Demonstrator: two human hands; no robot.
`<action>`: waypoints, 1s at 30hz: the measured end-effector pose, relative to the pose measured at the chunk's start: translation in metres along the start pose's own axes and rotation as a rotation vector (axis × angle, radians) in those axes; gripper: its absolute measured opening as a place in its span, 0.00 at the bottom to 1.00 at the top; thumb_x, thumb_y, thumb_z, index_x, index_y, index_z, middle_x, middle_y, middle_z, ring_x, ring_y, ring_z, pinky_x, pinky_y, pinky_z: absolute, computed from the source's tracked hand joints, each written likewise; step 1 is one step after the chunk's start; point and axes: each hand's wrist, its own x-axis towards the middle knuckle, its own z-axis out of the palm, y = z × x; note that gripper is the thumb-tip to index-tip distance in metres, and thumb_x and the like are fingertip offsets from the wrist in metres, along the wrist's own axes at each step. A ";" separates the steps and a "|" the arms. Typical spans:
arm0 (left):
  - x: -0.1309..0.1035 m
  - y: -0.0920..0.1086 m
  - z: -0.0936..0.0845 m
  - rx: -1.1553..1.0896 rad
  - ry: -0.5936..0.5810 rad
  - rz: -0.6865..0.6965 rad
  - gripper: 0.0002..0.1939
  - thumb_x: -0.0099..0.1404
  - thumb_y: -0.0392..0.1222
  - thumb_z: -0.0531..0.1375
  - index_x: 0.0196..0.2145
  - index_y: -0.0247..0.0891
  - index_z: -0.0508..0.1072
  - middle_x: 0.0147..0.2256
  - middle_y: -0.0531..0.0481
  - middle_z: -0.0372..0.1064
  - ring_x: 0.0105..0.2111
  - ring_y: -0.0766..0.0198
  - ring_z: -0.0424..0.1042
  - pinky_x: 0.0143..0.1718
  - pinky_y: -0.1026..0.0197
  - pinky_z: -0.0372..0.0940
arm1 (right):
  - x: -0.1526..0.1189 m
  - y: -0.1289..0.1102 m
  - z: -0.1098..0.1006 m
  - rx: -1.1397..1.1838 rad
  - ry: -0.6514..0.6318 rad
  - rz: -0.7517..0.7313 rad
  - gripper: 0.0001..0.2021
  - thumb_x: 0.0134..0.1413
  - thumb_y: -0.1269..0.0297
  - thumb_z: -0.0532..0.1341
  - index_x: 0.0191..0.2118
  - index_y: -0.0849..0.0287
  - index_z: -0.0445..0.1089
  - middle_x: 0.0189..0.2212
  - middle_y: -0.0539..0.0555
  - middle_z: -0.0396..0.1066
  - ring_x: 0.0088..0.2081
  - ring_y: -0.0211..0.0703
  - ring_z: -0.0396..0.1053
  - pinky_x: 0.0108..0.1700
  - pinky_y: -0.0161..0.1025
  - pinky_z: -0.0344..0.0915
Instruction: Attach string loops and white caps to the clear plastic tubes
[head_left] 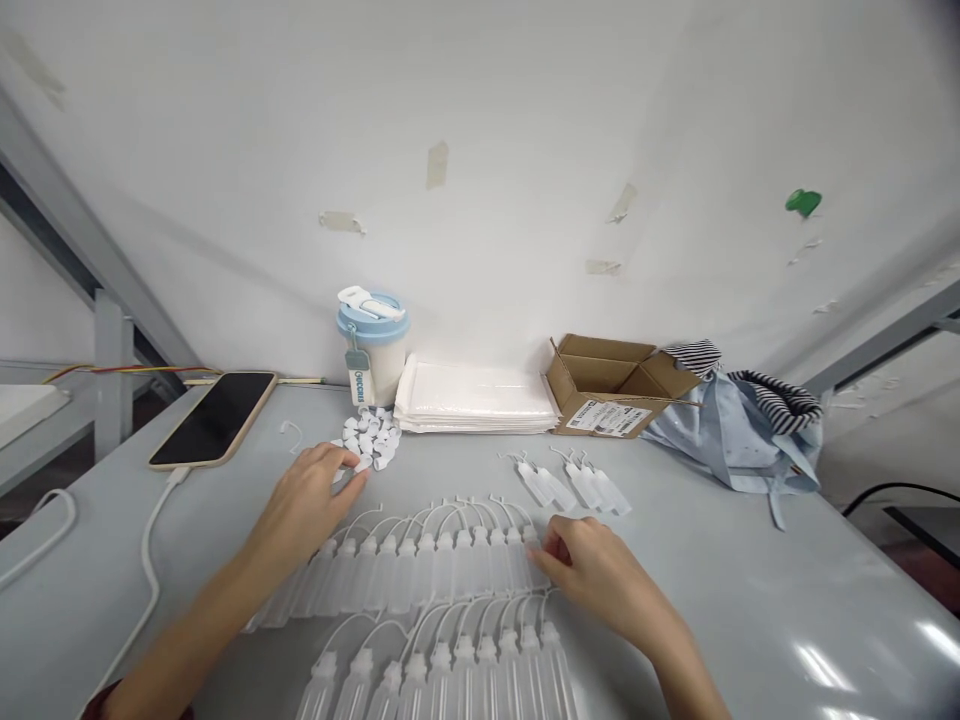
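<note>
My left hand is over the near edge of a pile of small white plastic caps, thumb and forefinger apart. A white piece shows between those fingertips; whether they touch it I cannot tell. My right hand is closed, its fingertips on the right-hand end of a row of translucent plastic bottles with thin, curved white straps at their tops. Its curled fingers partly hide the end bottle. A second row of similar bottles lies nearer to me, cut off by the lower edge of the view.
Behind the rows are several small tagged pouches, a stack of white packets, an open cardboard box and a blue-lidded cup. A phone with a white cable lies left; a light-blue cloth bag sits right.
</note>
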 end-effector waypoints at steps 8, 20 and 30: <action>-0.013 0.027 -0.011 -0.272 -0.139 -0.150 0.15 0.59 0.54 0.55 0.33 0.40 0.71 0.23 0.56 0.60 0.21 0.65 0.59 0.23 0.65 0.58 | 0.004 -0.001 0.002 0.023 0.071 0.045 0.12 0.50 0.67 0.58 0.19 0.57 0.61 0.17 0.51 0.66 0.20 0.40 0.61 0.22 0.35 0.51; -0.050 0.080 -0.016 -0.871 -0.513 -0.089 0.12 0.60 0.50 0.58 0.35 0.40 0.72 0.27 0.53 0.66 0.28 0.64 0.65 0.30 0.64 0.64 | -0.006 -0.036 0.012 0.637 0.192 -0.289 0.04 0.53 0.64 0.60 0.34 0.59 0.69 0.27 0.50 0.69 0.25 0.36 0.63 0.25 0.31 0.61; -0.050 0.077 -0.012 -0.987 -0.526 -0.126 0.12 0.61 0.51 0.58 0.33 0.40 0.73 0.24 0.55 0.62 0.25 0.67 0.62 0.25 0.67 0.63 | -0.012 -0.044 0.013 0.534 0.131 -0.462 0.07 0.57 0.66 0.57 0.41 0.58 0.68 0.31 0.52 0.67 0.30 0.39 0.63 0.31 0.34 0.62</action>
